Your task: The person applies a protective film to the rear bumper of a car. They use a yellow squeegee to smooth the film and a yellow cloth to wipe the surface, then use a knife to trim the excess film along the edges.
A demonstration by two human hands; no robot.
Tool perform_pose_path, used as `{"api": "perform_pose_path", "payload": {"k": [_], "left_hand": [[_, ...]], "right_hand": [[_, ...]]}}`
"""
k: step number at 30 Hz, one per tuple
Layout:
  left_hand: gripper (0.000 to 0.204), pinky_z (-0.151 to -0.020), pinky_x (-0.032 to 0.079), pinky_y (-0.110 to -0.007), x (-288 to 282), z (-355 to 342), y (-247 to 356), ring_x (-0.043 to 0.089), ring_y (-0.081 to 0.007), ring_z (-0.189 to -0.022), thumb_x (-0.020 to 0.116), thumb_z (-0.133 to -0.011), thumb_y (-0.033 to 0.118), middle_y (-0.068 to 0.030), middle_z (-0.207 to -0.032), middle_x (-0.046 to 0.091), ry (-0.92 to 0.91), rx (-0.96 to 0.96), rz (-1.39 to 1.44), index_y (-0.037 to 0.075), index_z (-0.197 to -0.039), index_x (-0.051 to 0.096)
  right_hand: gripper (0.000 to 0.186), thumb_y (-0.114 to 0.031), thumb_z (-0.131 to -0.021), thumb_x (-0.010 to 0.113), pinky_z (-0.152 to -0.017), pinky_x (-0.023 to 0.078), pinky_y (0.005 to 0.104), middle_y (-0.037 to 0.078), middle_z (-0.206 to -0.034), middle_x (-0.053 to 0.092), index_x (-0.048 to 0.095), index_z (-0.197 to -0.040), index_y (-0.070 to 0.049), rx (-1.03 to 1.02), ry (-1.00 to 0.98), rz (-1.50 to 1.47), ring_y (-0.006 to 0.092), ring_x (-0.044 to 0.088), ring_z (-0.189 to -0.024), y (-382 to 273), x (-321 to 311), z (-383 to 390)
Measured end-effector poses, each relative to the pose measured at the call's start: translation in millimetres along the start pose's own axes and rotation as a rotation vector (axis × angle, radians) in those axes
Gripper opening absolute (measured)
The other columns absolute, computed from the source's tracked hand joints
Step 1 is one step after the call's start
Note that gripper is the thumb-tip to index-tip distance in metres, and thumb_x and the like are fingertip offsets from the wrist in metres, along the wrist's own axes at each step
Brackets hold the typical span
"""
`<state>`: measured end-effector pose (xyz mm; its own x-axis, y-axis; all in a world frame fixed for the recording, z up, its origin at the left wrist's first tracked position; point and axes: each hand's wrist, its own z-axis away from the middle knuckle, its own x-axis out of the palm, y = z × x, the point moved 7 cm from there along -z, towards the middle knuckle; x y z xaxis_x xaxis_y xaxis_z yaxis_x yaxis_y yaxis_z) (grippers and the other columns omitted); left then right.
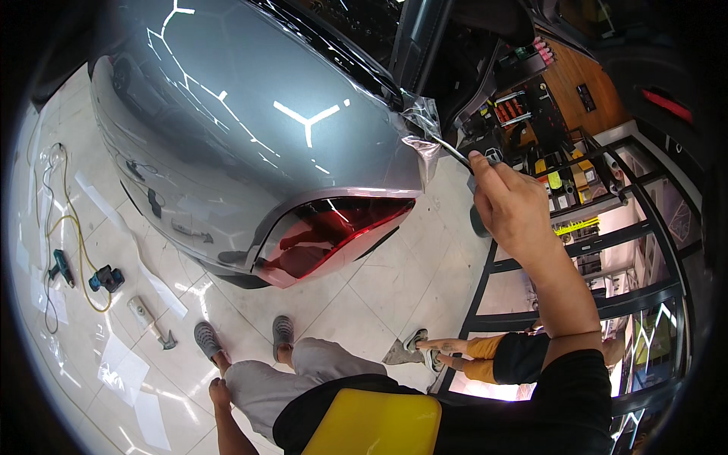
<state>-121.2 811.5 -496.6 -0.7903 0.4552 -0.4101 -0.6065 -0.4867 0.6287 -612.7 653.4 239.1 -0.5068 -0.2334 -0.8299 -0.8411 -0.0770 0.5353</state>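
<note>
My right hand (pixel 509 205) is closed around a thin tool (pixel 453 152) with a silver shaft and dark handle; its kind is unclear. The shaft's tip meets clear, crumpled film (pixel 422 114) at the edge of a glossy grey car rear (pixel 250 114). Below the tip, another loose flap of film (pixel 425 154) hangs from the corner of the bodywork. A red tail light (pixel 330 231) lies underneath. Low at the left, my left hand (pixel 219 391) is beside my knee, away from the car; its fingers are mostly hidden.
On the tiled floor at left lie a heat gun (pixel 61 269), a blue-black power tool (pixel 106 279), a yellow cord (pixel 72 220), a white bottle (pixel 144 312) and white sheets (pixel 123 364). Another person (pixel 493 356) stands at right, near a black-framed glass wall (pixel 629 303).
</note>
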Motion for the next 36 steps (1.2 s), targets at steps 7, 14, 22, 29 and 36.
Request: {"api": "perform_pose_path", "payload": {"k": [7, 14, 22, 29, 36], "left_hand": [[0.026, -0.074, 0.048, -0.043, -7, 7, 21, 0.061, -0.0361, -0.076, 0.053, -0.086, 0.014, -0.0232, -0.083, 0.066, 0.003, 0.007, 0.059, -0.008, -0.092, 0.065], [0.024, -0.075, 0.047, -0.044, -1, -10, 12, 0.06, -0.037, -0.077, 0.052, -0.085, 0.013, -0.0248, -0.082, 0.064, -0.026, 0.156, -0.08, -0.008, -0.088, 0.064], [0.025, -0.076, 0.047, -0.047, -12, -10, 34, 0.061, -0.0426, -0.081, 0.051, -0.085, 0.014, -0.0274, -0.083, 0.064, 0.012, 0.18, -0.107, -0.007, -0.085, 0.064], [0.032, -0.089, 0.053, -0.039, -70, 35, 248, 0.067, -0.033, -0.1, 0.058, -0.091, 0.009, -0.0218, -0.11, 0.067, 0.078, 0.304, 0.157, -0.006, -0.118, 0.063], [0.037, -0.085, 0.051, -0.041, -153, 212, 639, 0.062, -0.0373, -0.098, 0.069, -0.087, 0.008, -0.0208, -0.11, 0.062, 0.107, 1.398, -0.033, -0.001, -0.121, 0.061]], "right_hand": [[0.052, 0.004, -0.074, 0.071, -0.056, 0.049, 0.0355, 0.007, -0.072, 0.053, 0.062, -0.125, -0.003, -0.014, 0.004, 0.043, 0.0235, 0.059, -0.06, 3, -10, 2], [0.051, -0.002, -0.074, 0.075, -0.055, 0.047, 0.034, 0.005, -0.072, 0.051, 0.063, -0.123, -0.004, -0.038, -0.027, 0.165, 0.0208, 0.058, -0.062, 3, -30, 4], [0.035, -0.007, -0.083, 0.065, -0.058, 0.05, 0.0354, 0.01, -0.08, 0.062, 0.062, -0.118, -0.004, 0.116, -0.231, 0.38, 0.0248, 0.066, -0.068, 28, -48, 16], [0.015, -0.01, -0.098, 0.051, -0.055, 0.041, 0.0298, 0.004, -0.071, 0.055, 0.051, -0.111, -0.003, 0.681, 0.275, -0.589, 0.0137, 0.05, -0.062, 85, -6, 78], [0.028, -0.026, -0.104, 0.05, -0.062, 0.043, 0.0296, 0.004, -0.073, 0.055, 0.063, -0.104, -0.001, 0.898, 0.374, -1.27, 0.0121, 0.05, -0.064, 35, 70, 29]]}}
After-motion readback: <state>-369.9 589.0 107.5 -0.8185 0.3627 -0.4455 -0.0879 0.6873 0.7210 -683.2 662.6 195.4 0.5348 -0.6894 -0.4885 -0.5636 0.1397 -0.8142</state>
